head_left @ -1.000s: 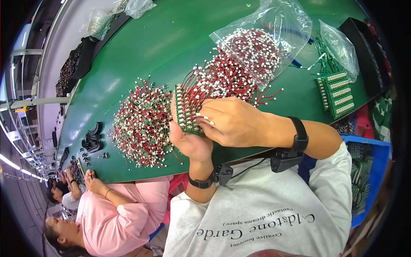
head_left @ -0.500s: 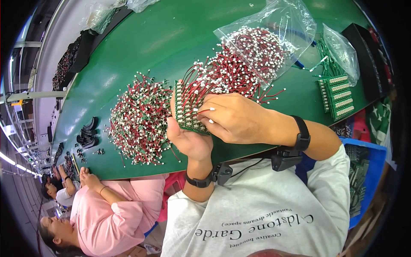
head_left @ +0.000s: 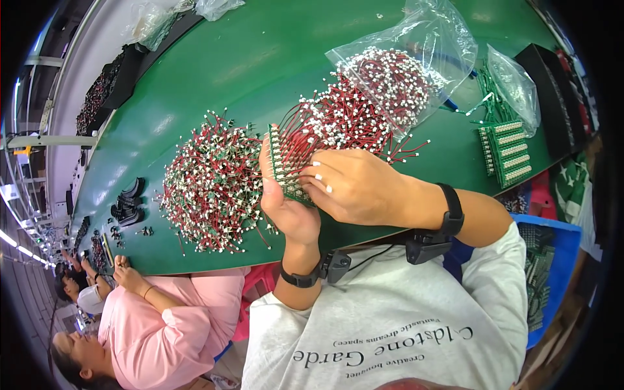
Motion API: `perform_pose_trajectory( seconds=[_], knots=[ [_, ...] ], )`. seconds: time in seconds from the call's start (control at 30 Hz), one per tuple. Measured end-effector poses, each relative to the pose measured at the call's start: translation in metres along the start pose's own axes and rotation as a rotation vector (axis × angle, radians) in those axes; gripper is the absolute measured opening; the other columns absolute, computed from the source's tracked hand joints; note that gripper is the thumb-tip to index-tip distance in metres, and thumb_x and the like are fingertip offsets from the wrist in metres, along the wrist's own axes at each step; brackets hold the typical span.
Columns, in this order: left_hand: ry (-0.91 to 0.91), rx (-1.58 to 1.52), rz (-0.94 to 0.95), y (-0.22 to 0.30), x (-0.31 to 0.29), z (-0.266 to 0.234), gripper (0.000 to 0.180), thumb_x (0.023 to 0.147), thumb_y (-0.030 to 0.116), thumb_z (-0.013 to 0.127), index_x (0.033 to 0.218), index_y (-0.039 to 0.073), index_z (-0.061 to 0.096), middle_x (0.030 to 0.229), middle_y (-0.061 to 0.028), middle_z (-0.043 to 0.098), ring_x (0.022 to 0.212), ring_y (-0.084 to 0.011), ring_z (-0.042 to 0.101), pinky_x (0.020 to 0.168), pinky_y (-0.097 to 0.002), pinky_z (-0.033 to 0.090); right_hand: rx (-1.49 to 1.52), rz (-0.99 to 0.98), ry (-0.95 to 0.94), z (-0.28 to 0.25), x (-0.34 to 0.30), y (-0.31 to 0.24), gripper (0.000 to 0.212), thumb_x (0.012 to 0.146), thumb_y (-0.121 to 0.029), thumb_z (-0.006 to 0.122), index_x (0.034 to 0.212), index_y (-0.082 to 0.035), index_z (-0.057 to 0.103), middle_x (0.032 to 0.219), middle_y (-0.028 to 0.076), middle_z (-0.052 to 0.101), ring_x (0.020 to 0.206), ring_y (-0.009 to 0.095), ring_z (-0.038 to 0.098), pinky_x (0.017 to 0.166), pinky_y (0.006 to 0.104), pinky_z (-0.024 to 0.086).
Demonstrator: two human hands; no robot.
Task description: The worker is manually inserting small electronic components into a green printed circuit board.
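My left hand (head_left: 291, 213) grips a green circuit board panel (head_left: 277, 156) by its edge, tilted up above the table. Red wires with white connectors are lined up along the panel's rows. Over its right side, my right hand (head_left: 354, 185) pinches red wire leads, and small white connectors (head_left: 318, 176) poke out between its fingers. The fingertips sit at the panel, partly hidden. To the left lies a heap of small boards with red wires (head_left: 211, 188). Behind my right hand spreads a pile of loose red wire leads (head_left: 351, 110), partly inside a clear plastic bag (head_left: 448, 39).
Stacked green panels (head_left: 510, 153) stand at the right beside a black box (head_left: 552, 97). A blue bin (head_left: 562, 279) with boards is by my right side. Curved black parts (head_left: 128, 203) lie at the left, near a co-worker in pink (head_left: 162, 325).
My right hand has shifted slightly down along the panel, and the wire held out from its fingers is now tucked closer in. My left hand keeps its hold on the panel.
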State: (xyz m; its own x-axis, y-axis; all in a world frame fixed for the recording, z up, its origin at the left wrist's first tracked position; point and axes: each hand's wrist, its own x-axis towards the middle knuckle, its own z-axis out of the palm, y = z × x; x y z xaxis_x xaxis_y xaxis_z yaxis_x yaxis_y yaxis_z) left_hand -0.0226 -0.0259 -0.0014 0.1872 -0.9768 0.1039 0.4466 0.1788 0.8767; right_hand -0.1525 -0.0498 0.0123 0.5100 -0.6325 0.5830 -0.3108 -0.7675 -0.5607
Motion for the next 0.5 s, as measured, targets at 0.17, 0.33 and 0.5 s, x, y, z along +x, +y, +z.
perform_pose_trajectory(
  seconds=[0.17,0.33,0.5],
  knots=[
    [0.023,-0.013,-0.005,0.000,0.001,0.001,0.075,0.091,0.046,0.039,0.146,-0.004,0.031,0.125,-0.0150,0.057,0.112,-0.0233,0.057,0.099,-0.0365,0.042,-0.101,-0.013,0.001,-0.004,0.002,-0.003,0.013,0.079,-0.002,0.068,0.089,0.001,0.060,0.080,0.011,0.060,0.069,0.026,0.063,0.060,0.0345,0.053],
    [0.030,0.034,0.007,-0.002,-0.001,0.000,0.074,0.091,0.046,0.038,0.145,-0.004,0.032,0.124,-0.0149,0.058,0.110,-0.0226,0.058,0.097,-0.0358,0.044,-0.098,-0.012,0.049,0.002,0.001,0.001,0.012,0.079,-0.003,0.068,0.085,0.000,0.059,0.078,0.011,0.060,0.068,0.026,0.062,0.060,0.0344,0.053],
    [0.026,-0.011,-0.003,-0.002,-0.001,-0.001,0.074,0.092,0.048,0.036,0.146,-0.003,0.032,0.121,-0.0134,0.059,0.108,-0.0218,0.059,0.095,-0.0350,0.044,-0.041,-0.045,0.118,0.010,0.002,0.006,0.015,0.079,-0.007,0.071,0.087,0.000,0.060,0.078,0.012,0.062,0.069,0.026,0.064,0.059,0.0359,0.053]
  ],
)
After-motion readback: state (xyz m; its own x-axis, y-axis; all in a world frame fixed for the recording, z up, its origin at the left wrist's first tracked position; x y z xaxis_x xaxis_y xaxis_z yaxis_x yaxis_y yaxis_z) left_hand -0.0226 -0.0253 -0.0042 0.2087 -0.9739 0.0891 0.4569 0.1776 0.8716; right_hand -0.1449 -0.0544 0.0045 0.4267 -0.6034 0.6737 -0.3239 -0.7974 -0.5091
